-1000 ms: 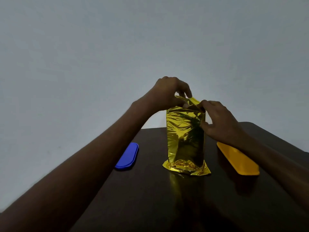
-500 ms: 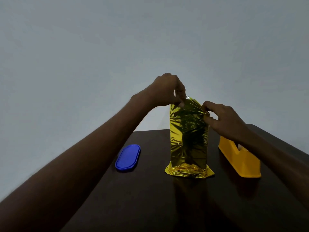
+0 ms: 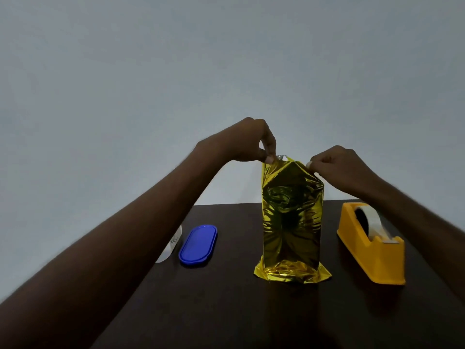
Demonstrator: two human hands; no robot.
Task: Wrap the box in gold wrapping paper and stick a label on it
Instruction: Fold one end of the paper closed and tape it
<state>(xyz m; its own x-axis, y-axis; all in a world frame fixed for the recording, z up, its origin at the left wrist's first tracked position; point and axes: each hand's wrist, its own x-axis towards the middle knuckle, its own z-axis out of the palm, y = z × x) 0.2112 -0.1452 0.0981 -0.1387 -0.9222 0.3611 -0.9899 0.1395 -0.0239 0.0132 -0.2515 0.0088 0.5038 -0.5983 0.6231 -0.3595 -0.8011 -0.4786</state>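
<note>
So the box [image 3: 292, 222] is stood upright near the middle of the dark bench [image 3: 226, 311], fully covered in gold wrapping paper [image 3: 293, 272] that's crumpled out around its base. Both hands are kept at the top: the left hand [image 3: 247, 143] has one upper corner of the paper pinched between thumb and fingers, the right hand [image 3: 339, 167] has the other corner pinched. A blue oval lid [image 3: 198, 245] is laid flat to the left, with a white object [image 3: 172, 244] just beside it, mostly blocked by the left forearm. A yellow tape dispenser [image 3: 372, 250] is parked on the right, partly crossed by the right forearm.
</note>
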